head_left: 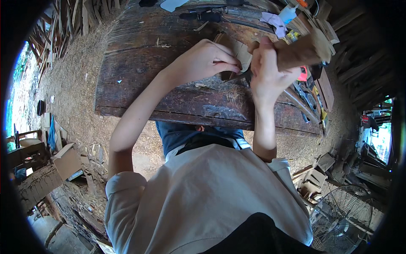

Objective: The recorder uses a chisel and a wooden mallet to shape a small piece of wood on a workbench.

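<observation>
My right hand (267, 72) is wrapped round a wooden mallet, whose thick block-shaped head (300, 51) sticks out to the right above the bench and looks slightly blurred. Close by on the left, my left hand (213, 59) bends over a light brown piece of wood (240, 51) on the bench. Its thumb and fingertips are drawn together at the wood's near side; whatever they pinch is too small or hidden to name. Part of the wood lies out of sight beneath that hand. Both hands are above the dark, worn wooden workbench (139, 91).
Along the bench's right side lie scissors (311, 101), a metal bar (301, 105) and a red tool (303, 73). A crumpled pale cloth (274, 23) and long dark tools (245, 22) lie at the back. A fan (342, 222) stands behind at right. Sawdust covers the floor (72, 84).
</observation>
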Demonstrator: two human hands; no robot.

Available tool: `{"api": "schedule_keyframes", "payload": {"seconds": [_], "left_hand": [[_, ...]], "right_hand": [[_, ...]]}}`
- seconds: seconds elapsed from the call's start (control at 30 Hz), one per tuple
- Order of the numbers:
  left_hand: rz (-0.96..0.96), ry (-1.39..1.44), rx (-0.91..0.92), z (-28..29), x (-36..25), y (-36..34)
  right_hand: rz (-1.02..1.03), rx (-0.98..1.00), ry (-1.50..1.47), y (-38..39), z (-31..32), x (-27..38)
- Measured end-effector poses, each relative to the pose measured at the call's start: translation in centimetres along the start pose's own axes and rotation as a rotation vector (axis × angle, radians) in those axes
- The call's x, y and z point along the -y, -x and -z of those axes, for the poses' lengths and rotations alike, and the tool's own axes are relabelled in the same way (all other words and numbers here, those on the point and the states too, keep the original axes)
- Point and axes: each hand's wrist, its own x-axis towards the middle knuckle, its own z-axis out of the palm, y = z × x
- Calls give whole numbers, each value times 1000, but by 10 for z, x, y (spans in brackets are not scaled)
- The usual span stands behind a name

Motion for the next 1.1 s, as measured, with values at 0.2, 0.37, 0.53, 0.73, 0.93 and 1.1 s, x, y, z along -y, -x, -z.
{"api": "schedule_keyframes", "payload": {"seconds": [0.2,0.37,0.53,0.73,0.93,1.1], "left_hand": [[4,23,-24,-2,5,-2],[-7,9,-16,-2,4,1],[10,-3,-21,-2,-2,-1],[-21,-25,-50,-4,0,0],[5,-32,-56,-5,4,0],[50,31,-52,0,8,-2]], "right_hand": [[229,-14,-61,-3,2,-3],[145,-15,-22,-2,1,15],[121,-29,177,0,-1,-6],[115,-50,-78,0,3,10],[153,-48,-87,3,13,11],[127,3,-145,-11,2,14]]}}
